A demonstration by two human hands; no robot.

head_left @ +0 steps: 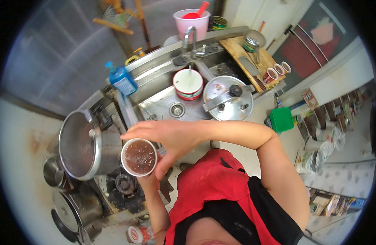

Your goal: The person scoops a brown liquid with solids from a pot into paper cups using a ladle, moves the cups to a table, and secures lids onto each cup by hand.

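A white-rimmed cup (139, 157), filled almost to the brim with reddish-brown liquid and small bubbles, is held up in front of me. My left hand (150, 179) grips it from below, its fingers mostly hidden by the cup. My right hand (175, 141) reaches across from the right, fingers stretched along the cup's far rim and thumb apart on its right side. Whether the right fingers touch the rim I cannot tell. Left of the cup stands a big steel pot (84, 145) with dark reddish contents low inside.
Ahead is a steel sink (155, 102) with red-rimmed enamel bowls (188, 81) and a pressure-cooker lid (229, 98). A gas burner (125, 183) lies at left, near another pot (80, 206). A cutting board (237, 43) carries a knife (248, 65) and three cups (271, 76).
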